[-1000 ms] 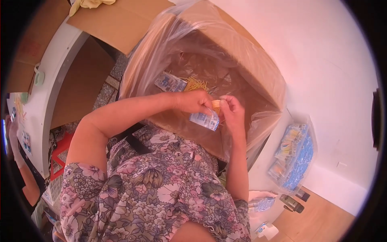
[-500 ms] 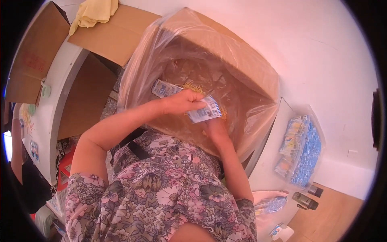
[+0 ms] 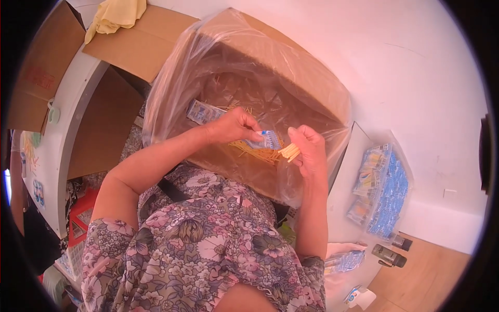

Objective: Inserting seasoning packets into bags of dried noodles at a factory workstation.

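Over a cardboard box (image 3: 299,54) lined with a clear plastic bag (image 3: 171,96), my left hand (image 3: 235,126) pinches a small clear packet (image 3: 268,139) with a blue striped edge. Just to its right, my right hand (image 3: 310,148) is closed round a short bundle of thin pale-yellow sticks (image 3: 290,152), whose ends poke out toward the packet. Loose yellow sticks (image 3: 258,154) lie in the bag below both hands. Another blue-edged packet (image 3: 200,111) rests in the box, left of my left hand.
A clear bag of blue-edged packets (image 3: 382,190) stands on the white table at right, with a dark flask (image 3: 389,256) near it. At upper left are an open carton (image 3: 140,39) and a yellow cloth (image 3: 115,20). A curved white tabletop (image 3: 78,114) runs down the left.
My right hand has come up from below the packet and moved right, now showing a bundle of yellow sticks. My left hand keeps the packet, now tilted lower.
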`<state>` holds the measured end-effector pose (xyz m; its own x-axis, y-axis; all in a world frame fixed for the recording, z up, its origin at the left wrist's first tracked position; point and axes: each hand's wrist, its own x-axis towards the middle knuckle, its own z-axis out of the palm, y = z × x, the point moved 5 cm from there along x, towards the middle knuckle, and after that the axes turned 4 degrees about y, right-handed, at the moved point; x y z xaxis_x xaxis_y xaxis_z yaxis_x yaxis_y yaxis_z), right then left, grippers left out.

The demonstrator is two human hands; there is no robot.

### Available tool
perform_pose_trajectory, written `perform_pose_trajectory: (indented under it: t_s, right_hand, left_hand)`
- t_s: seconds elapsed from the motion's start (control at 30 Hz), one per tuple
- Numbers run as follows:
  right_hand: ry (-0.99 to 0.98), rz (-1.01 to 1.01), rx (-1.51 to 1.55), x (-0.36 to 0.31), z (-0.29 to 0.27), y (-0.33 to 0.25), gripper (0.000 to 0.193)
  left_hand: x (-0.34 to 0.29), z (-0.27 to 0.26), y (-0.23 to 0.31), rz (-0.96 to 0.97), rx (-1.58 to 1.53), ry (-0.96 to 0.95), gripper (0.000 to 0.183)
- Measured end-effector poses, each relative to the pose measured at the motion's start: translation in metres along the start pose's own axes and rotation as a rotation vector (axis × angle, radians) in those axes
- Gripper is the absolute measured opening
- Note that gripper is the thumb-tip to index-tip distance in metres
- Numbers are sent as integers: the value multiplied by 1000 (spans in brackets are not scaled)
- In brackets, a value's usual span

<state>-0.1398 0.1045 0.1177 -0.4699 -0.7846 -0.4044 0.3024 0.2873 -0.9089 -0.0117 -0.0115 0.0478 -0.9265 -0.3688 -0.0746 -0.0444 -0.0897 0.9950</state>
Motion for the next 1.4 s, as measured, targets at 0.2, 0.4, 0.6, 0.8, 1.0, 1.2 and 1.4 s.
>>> perform_pose_trajectory:
  t_s: [0.2,0.4,0.6,0.8,1.0,1.2,1.4]
  right_hand:
    - [-39,-7,-255,6,4,-5,24]
    - [76,-312,-623,10,7,-18,22]
    - [49,-666,-887,-7,31,-35,17]
    - [139,-734,-699,-31,8,-39,16]
    - [361,-851,-901,-59,-8,-3,23]
    - [589,-504,-552,-204,-135,-35,17]
    - [1094,-17,-706,-359,-282,35,19]
  left_hand:
    - [1,13,7,100,14,-131,16]
    - [1,19,8,127,35,-196,18]
    - [0,17,10,35,-50,-78,18]
    - [-6,25,12,-9,-155,8,20]
    - [4,45,25,80,150,-29,21]
    - [8,-29,-13,170,783,53,15]
    - [19,-89,-91,-102,1482,13,45]
